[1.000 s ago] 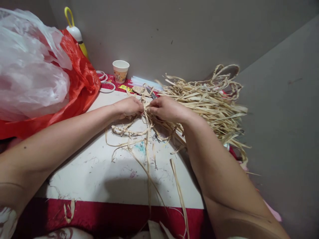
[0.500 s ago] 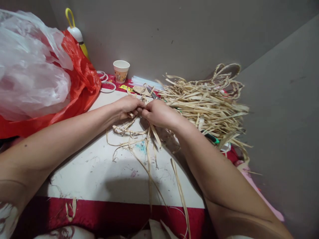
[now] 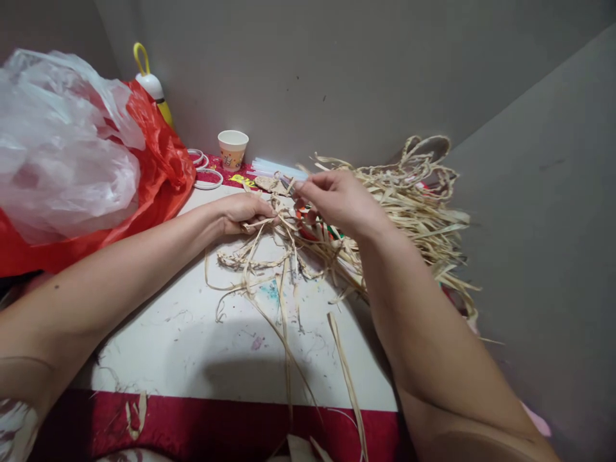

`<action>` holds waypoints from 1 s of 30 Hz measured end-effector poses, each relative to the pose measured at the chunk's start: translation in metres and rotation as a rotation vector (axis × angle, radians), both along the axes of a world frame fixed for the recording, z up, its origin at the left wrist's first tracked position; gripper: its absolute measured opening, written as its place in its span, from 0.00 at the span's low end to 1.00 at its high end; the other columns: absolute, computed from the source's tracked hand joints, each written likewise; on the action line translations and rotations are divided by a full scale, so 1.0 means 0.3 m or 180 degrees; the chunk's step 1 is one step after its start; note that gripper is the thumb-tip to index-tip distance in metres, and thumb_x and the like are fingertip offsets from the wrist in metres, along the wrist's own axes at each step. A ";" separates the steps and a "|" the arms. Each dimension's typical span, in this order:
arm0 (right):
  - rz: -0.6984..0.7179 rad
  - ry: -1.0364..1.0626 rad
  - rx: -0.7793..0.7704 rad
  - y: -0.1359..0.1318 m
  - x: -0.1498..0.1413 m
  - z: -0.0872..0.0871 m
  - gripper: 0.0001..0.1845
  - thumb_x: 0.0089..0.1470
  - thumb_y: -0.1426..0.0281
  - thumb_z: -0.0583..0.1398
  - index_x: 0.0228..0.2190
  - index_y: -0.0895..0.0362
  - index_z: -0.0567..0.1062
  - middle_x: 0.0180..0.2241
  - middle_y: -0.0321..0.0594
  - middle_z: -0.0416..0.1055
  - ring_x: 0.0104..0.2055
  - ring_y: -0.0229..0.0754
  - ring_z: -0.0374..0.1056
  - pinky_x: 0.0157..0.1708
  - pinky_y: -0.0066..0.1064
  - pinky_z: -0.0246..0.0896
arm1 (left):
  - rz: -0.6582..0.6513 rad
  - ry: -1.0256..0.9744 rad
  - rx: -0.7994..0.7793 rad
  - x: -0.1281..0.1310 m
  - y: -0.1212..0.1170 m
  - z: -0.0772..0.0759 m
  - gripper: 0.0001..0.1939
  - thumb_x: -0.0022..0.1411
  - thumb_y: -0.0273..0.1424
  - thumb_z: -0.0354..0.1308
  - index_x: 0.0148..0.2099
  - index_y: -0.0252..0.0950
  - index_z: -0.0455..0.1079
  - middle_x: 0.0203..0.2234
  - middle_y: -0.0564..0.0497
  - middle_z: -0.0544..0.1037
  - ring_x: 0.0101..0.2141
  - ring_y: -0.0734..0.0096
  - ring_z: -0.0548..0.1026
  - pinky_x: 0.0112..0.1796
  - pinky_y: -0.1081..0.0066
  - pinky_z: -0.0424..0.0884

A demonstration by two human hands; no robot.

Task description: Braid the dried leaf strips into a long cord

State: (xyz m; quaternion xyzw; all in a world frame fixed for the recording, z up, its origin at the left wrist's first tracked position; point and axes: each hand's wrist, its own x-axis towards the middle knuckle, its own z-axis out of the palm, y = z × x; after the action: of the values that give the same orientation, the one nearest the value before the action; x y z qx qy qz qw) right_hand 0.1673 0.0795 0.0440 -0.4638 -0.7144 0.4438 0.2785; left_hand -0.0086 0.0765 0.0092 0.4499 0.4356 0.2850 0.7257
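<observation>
Gray walls [image 3: 231, 64] back the tabletop [image 3: 149, 356]; toward its far edge, the left hand [image 3: 243, 210] pinches straw strands [image 3: 287, 223]; whether the curled right hand [image 3: 339, 202] holds anything cannot be told.

Clear bag [image 3: 62, 147]: left edge cuts it off.
Bottle [image 3: 150, 85]: bottom hides behind the red bag [image 3: 166, 168].
Cup [image 3: 233, 151]: drawings too small to tell.
Straw pile [image 3: 421, 221]: partly behind the right hand [image 3: 342, 202].

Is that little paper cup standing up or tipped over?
Standing up. The paper cup has its round rim on top and its narrower end down.
</observation>
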 end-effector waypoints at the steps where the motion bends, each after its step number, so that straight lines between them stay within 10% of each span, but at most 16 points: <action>1: -0.0122 -0.0001 -0.0141 0.015 0.000 -0.017 0.12 0.53 0.64 0.60 0.24 0.59 0.69 0.18 0.36 0.66 0.14 0.29 0.58 0.13 0.23 0.42 | -0.0007 0.0002 -0.0014 -0.002 0.001 0.002 0.10 0.51 0.16 0.53 0.20 0.27 0.67 0.08 0.54 0.60 0.10 0.86 0.52 0.11 0.80 0.44; 18: 0.0414 0.0669 -0.2157 0.045 -0.037 -0.118 0.14 0.50 0.71 0.57 0.18 0.58 0.61 0.13 0.26 0.48 0.12 0.24 0.37 0.09 0.18 0.30 | -0.0242 0.0323 0.0488 -0.014 0.000 0.010 0.10 0.51 0.20 0.58 0.20 0.32 0.66 0.09 0.59 0.55 0.11 0.85 0.51 0.14 0.80 0.44; 24: 0.0224 0.0575 -0.1940 0.051 -0.043 -0.141 0.13 0.43 0.75 0.56 0.13 0.58 0.59 0.10 0.28 0.48 0.10 0.25 0.39 0.09 0.19 0.31 | -0.0573 0.1045 0.0826 -0.025 -0.003 0.027 0.08 0.52 0.22 0.54 0.22 0.34 0.68 0.09 0.58 0.57 0.11 0.82 0.53 0.15 0.77 0.45; 30: 0.0015 0.0477 -0.1691 0.043 -0.061 -0.151 0.12 0.43 0.74 0.57 0.13 0.58 0.63 0.08 0.29 0.51 0.09 0.26 0.42 0.08 0.20 0.34 | -0.0007 0.2067 0.1668 -0.012 -0.019 0.056 0.05 0.48 0.23 0.56 0.23 0.32 0.72 0.12 0.57 0.64 0.15 0.81 0.57 0.19 0.77 0.52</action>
State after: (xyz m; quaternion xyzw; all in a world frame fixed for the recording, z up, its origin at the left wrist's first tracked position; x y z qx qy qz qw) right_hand 0.1490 0.0923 -0.0014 -0.4848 -0.5514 0.6493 0.1982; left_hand -0.0121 0.0708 0.0260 0.6863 0.5541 0.2288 0.4118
